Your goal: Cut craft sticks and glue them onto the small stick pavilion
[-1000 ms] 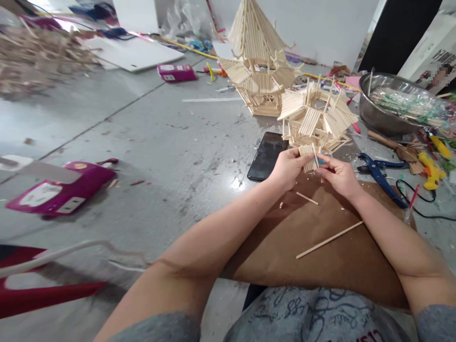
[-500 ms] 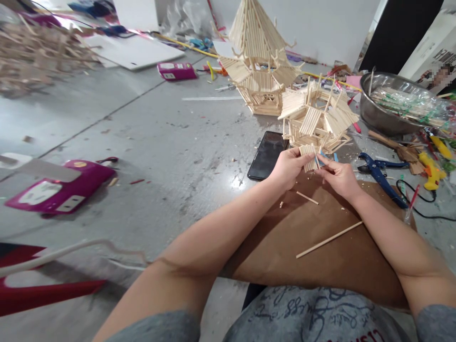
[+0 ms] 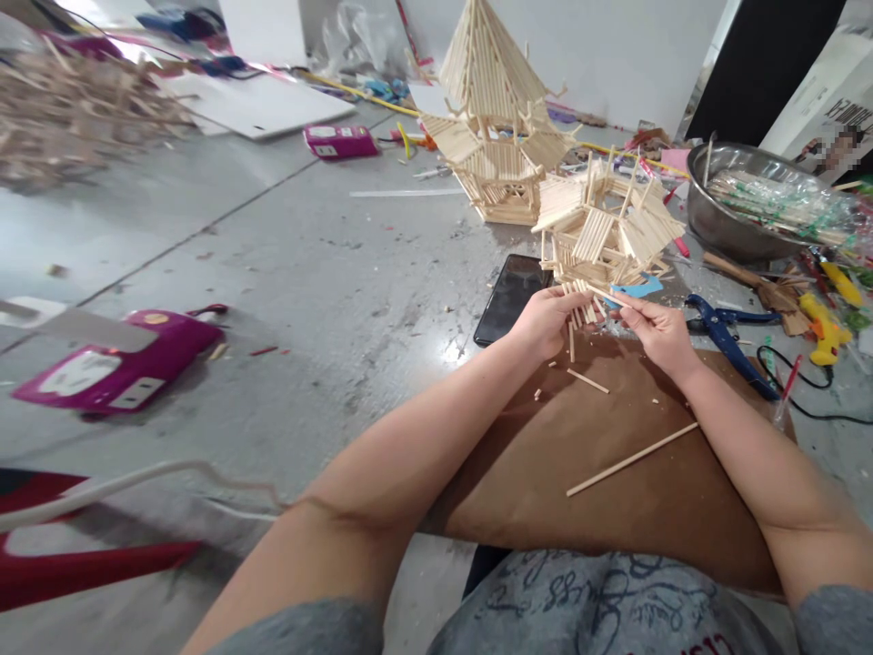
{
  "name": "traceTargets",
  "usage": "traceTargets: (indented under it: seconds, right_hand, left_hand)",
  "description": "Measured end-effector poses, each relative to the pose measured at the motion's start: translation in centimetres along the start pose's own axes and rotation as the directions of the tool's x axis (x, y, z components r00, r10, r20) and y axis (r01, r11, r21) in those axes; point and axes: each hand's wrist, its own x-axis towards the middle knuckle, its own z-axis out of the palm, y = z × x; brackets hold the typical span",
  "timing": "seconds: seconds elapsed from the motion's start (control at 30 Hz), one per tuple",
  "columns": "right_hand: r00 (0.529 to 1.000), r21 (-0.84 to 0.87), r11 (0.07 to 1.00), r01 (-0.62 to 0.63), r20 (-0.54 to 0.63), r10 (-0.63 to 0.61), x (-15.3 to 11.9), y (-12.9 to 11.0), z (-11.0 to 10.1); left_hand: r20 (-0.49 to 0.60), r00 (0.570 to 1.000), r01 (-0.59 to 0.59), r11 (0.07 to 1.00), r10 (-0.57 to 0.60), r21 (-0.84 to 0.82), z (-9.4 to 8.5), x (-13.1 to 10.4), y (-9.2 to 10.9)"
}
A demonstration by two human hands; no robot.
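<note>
I'm pinching uneven short sticks (image 3: 581,312) with the left hand (image 3: 546,323), one thin stick (image 3: 604,294) with the right hand (image 3: 658,335), fingers closed on each, just near of the low model (image 3: 595,233); slackening the left pinch could be spilling sticks onto the mat (image 3: 682,496).

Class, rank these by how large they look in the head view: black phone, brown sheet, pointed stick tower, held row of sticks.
Largest to smallest:
1. brown sheet
2. pointed stick tower
3. black phone
4. held row of sticks

Apparent size only; the sheet is nearest.
</note>
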Motion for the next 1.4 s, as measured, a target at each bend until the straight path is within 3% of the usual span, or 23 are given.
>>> traceTargets:
  seconds: [0.1, 0.17, 0.27, 0.37, 0.47, 0.57, 0.67, 0.73, 0.83, 0.97, 1.07, 1.17, 1.4]
  right_hand:
    - [0.998, 0.075, 0.996, -0.050, -0.043, 0.053, 0.4, 0.4, -0.3]
    - [0.996, 0.103, 0.992, -0.068, -0.058, 0.074, 0.6, 0.4, -0.5]
    - [0.993, 0.127, 0.989, -0.079, -0.077, 0.089, 0.9, 0.4, -0.8]
    - [0.992, 0.167, 0.980, -0.104, -0.059, 0.116, 1.0, 0.4, -1.0]
    - [0.992, 0.192, 0.975, -0.116, -0.030, 0.124, 1.1, 0.5, -1.1]
    - [0.992, 0.195, 0.973, -0.120, -0.014, 0.125, 1.1, 0.6, -1.1]
    - [0.991, 0.184, 0.974, -0.134, -0.005, 0.137, 1.1, 0.7, -1.0]
    - [0.989, 0.131, 0.982, -0.136, -0.037, 0.142, 1.1, 0.9, -1.1]
    - [0.985, -0.081, 0.988, -0.134, -0.123, 0.123, 1.2, 1.2, -1.5]
    - [0.988, -0.439, 0.889, -0.130, -0.132, 0.079, 1.1, 1.5, -1.7]
    - [0.994, -0.598, 0.797, -0.082, -0.108, 0.021, 0.9, 1.6, -1.6]
    - [0.997, -0.651, 0.758, -0.041, -0.078, -0.013, 0.7, 1.7, -1.5]
    - [1.000, -0.707, 0.708, -0.008, -0.006, 0.005, 0.6, 2.0, -1.3]
  left_hand:
    - [-0.009, 0.999, -0.047, 0.984, 0.050, 0.174, -0.4, 0.6, -0.5]
    - [-0.027, 0.987, -0.141, 0.925, 0.160, 0.352, -0.7, 1.0, -0.9]
    - [-0.024, 0.937, -0.249, 0.714, 0.349, 0.654, -0.9, 1.3, -1.4]
    - [0.055, 0.885, -0.287, 0.449, 0.462, 0.846, -1.0, 1.0, -1.3]
    - [0.198, 0.837, -0.351, 0.222, 0.511, 0.910, -0.8, 0.2, -0.9]
    - [0.316, 0.806, -0.430, 0.127, 0.501, 0.894, -0.5, -0.4, -0.6]
    - [0.370, 0.801, -0.496, 0.175, 0.471, 0.851, -0.3, -0.7, -0.5]
    - [0.339, 0.817, -0.488, 0.247, 0.467, 0.837, -0.2, -0.9, -0.2]
    - [0.216, 0.841, -0.431, 0.374, 0.496, 0.821, -0.3, -1.2, 1.1]
    - [0.002, 0.819, -0.356, 0.506, 0.574, 0.786, -1.1, -1.0, 3.5]
    - [-0.116, 0.856, -0.301, 0.669, 0.503, 0.680, -1.7, -0.2, 4.4]
    - [-0.175, 0.904, -0.234, 0.793, 0.391, 0.563, -2.0, 0.8, 4.6]
    - [-0.188, 0.955, -0.129, 0.894, 0.228, 0.429, -1.9, 1.9, 4.6]
